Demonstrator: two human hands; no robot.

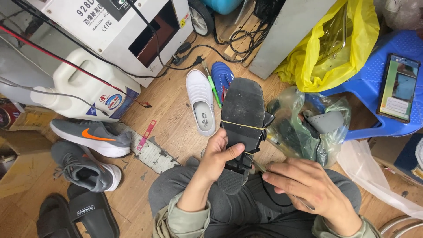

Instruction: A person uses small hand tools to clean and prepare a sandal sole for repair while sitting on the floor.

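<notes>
The person sits low over the wooden floor [176, 110] with a black sandal [242, 119] turned sole-up above their lap. The left hand [220, 152] grips the sandal from the side near its heel end, thumb laid across the sole, fingers wrapped behind. A thin yellowish band [240, 124] runs across the sole about midway, and dark straps bunch at the right edge under it, so the parts look bound together already. I judge the binding is done, and that the work now concerns the heel end.

The right hand [308, 185] is closed in a pinch on a thin metal tool [260, 166], whose tip reaches in at the straps near the heel. I cannot tell what kind of tool it is; a dark thread or cord seems to trail below it, but it is too fine to be sure. Whether any stitching or gluing is finished does not show from this side.

Around them lie a white slip-on shoe [201, 101], a blue shoe [221, 76], a pair of grey trainers [90, 139], black slides [90, 213], a white jug [88, 86], a yellow bag [348, 44], and a phone [398, 87] on a blue plastic stool [374, 119]. None of these other shoes is being handled.
</notes>
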